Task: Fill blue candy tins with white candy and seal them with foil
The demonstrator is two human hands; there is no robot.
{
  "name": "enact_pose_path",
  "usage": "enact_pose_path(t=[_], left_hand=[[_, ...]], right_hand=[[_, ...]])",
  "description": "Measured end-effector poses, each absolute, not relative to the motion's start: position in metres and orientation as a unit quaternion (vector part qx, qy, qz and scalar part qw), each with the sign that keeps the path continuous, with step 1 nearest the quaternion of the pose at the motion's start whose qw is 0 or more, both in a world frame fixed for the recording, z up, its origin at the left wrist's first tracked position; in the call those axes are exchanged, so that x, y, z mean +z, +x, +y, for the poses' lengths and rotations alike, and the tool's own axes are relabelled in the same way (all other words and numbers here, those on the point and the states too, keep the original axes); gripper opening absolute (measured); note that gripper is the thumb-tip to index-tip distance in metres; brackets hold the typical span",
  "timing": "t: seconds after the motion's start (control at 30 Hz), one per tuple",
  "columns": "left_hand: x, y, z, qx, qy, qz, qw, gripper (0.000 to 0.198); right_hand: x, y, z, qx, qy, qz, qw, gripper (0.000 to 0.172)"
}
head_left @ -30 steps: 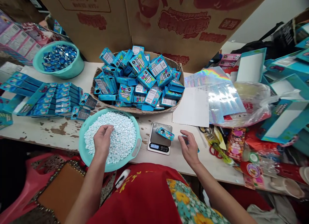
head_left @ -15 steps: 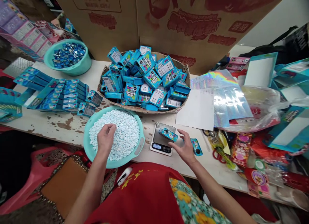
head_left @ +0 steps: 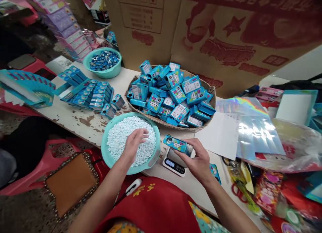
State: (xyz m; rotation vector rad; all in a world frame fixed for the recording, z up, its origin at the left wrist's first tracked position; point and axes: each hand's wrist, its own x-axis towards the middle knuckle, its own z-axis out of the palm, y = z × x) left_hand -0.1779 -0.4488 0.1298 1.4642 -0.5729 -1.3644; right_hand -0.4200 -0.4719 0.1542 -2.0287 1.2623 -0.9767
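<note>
My left hand (head_left: pixel 135 146) rests on the heap of small white candies in a teal basin (head_left: pixel 106 156), fingers bent and dipped into them. My right hand (head_left: pixel 197 162) grips a small blue candy box (head_left: pixel 175 143) and holds it just above a little digital scale (head_left: pixel 176 162). Behind both stands a wicker basket (head_left: pixel 211 92) heaped with several of the same blue boxes. A second blue box (head_left: pixel 214 171) lies on the table by my right wrist.
Rows of flat blue boxes (head_left: pixel 85 92) lie at the left. A teal bowl (head_left: pixel 104 62) of shiny blue pieces stands at the back left. Holographic sheets (head_left: pixel 251 125) and white paper lie at the right, with scissors and clutter beyond. Large cardboard cartons (head_left: pixel 226 32) wall the back.
My right hand moved from the table to the scale and took hold of the blue box on it. My left hand slid forward over the candies. The view swung left.
</note>
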Motion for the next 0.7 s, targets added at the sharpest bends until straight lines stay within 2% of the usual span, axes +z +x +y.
enact_pose_path(t=[0.13,0.27,0.4,0.47,0.53,0.6,0.67,0.7], left_hand=[[0.142,-0.196,-0.459,-0.667,0.479,-0.064,0.567,0.047],[0.127,-0.198,-0.462,-0.664,0.448,0.05,0.597,0.031],[0.118,-0.185,-0.454,-0.642,0.436,0.06,0.628,0.018],[0.12,-0.175,-0.449,-0.613,0.495,-0.012,0.616,0.02],[0.126,-0.165,-0.444,-0.546,0.589,-0.151,0.576,0.022],[0.136,-0.158,-0.441,-0.478,0.634,-0.305,0.525,0.037],[0.148,-0.157,-0.44,-0.449,0.609,-0.429,0.492,0.057],[0.154,-0.158,-0.441,-0.449,0.585,-0.478,0.478,0.06]], right_hand=[[0.159,-0.377,-0.488,-0.315,-0.802,0.431,0.268,0.03],[0.144,-0.353,-0.498,-0.266,-0.824,0.422,0.269,0.031],[0.147,-0.348,-0.497,-0.274,-0.812,0.418,0.302,0.032],[0.153,-0.35,-0.497,-0.291,-0.793,0.421,0.33,0.031],[0.157,-0.353,-0.498,-0.318,-0.769,0.436,0.345,0.032],[0.158,-0.354,-0.498,-0.346,-0.751,0.45,0.337,0.033],[0.157,-0.35,-0.496,-0.36,-0.752,0.439,0.335,0.031],[0.156,-0.346,-0.494,-0.36,-0.756,0.424,0.345,0.03]])
